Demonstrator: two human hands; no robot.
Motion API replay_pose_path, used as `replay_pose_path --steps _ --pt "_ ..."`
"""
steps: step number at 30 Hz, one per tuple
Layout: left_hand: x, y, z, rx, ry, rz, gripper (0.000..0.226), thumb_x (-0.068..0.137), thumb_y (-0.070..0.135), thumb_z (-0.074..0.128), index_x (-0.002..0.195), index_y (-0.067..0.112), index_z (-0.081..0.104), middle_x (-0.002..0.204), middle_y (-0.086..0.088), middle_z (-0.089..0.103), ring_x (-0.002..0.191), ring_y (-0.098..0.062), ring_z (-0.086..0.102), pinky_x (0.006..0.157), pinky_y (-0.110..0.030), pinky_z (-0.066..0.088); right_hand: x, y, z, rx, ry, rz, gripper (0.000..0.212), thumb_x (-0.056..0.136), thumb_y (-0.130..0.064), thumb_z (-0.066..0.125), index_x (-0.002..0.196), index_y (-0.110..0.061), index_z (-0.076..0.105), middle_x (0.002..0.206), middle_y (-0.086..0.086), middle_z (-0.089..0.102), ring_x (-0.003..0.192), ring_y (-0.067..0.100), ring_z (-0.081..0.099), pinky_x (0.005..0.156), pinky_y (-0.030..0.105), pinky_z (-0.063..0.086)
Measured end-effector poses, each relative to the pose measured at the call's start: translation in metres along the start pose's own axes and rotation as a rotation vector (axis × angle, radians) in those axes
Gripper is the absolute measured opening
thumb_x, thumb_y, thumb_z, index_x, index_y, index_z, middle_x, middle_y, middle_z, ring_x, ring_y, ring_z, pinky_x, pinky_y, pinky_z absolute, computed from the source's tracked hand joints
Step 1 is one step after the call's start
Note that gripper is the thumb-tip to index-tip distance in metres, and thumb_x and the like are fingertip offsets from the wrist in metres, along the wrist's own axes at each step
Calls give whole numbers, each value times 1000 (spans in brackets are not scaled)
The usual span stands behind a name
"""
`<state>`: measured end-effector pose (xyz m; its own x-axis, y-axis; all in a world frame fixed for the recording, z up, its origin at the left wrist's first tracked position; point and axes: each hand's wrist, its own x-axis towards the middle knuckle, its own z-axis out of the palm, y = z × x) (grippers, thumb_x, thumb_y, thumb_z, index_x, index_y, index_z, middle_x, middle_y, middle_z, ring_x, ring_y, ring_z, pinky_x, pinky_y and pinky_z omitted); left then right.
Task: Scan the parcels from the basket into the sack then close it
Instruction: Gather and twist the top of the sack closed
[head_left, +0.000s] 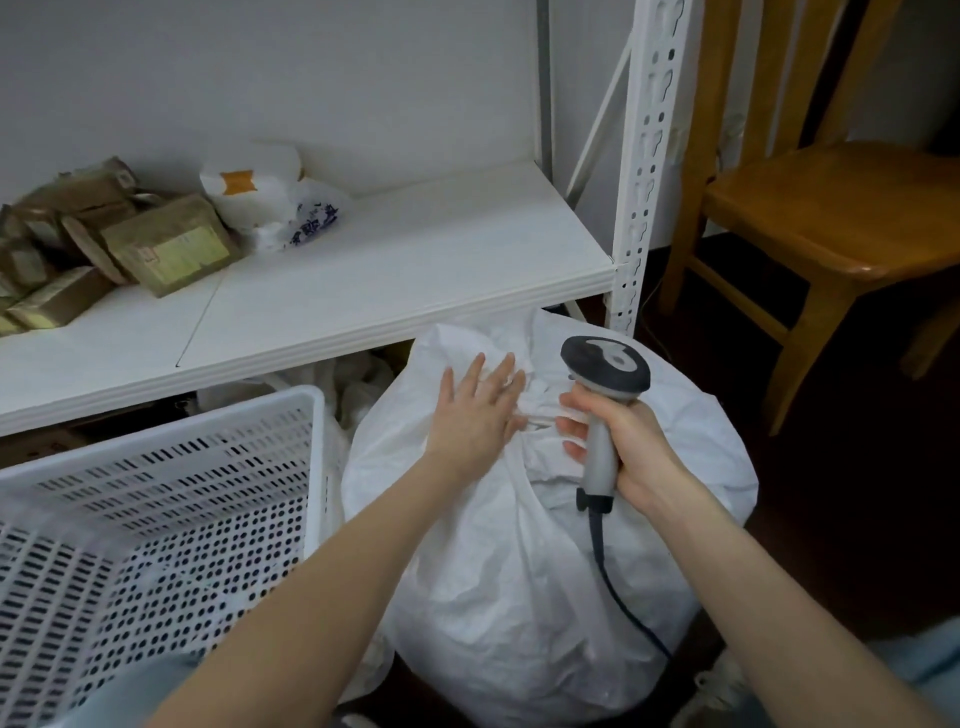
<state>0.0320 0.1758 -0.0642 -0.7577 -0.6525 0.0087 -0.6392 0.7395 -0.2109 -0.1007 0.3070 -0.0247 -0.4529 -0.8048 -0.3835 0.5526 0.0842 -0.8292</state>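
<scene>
A full white sack (524, 571) stands on the floor in front of me, its mouth gathered and cinched with a thin white tie (540, 415). My left hand (475, 410) lies flat on the bunched top with fingers spread, holding nothing. My right hand (618, 441) grips the handle of a grey barcode scanner (605, 384), its dark head pointing up and its cable hanging down over the sack. The fingertips of that hand touch the tie. The white perforated basket (171, 499) stands to the left of the sack; no parcel shows inside it.
A white metal shelf (395, 270) runs behind the sack, holding several brown parcels (119, 244) and white plastic bags (270, 197). Its upright post (644, 171) stands just right of the sack. A wooden chair (831, 208) sits at the right on a dark floor.
</scene>
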Motion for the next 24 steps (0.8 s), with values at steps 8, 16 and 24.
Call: replay_pose_path --steps 8,16,24 --pt "6 1 6 20 -180 -46 62 96 60 11 153 36 2 162 6 7 147 -26 11 115 -57 7 -12 -7 -8 -38 50 46 20 87 -22 69 100 -7 65 85 8 70 61 14 60 56 25 48" --pt "-7 7 -22 -217 -76 -84 66 94 65 21 151 42 -1 162 -2 -2 149 -23 -1 118 -52 4 -33 -15 -25 -50 92 8 15 84 -21 72 89 -8 65 70 4 63 47 11 45 47 25 41" --pt "-17 32 -45 -209 106 -53 71 87 73 20 150 45 1 161 -10 -5 149 -27 -6 118 -52 0 -55 -24 -33 164 -149 97 42 64 -31 74 101 -13 67 69 2 60 43 8 41 43 20 41"
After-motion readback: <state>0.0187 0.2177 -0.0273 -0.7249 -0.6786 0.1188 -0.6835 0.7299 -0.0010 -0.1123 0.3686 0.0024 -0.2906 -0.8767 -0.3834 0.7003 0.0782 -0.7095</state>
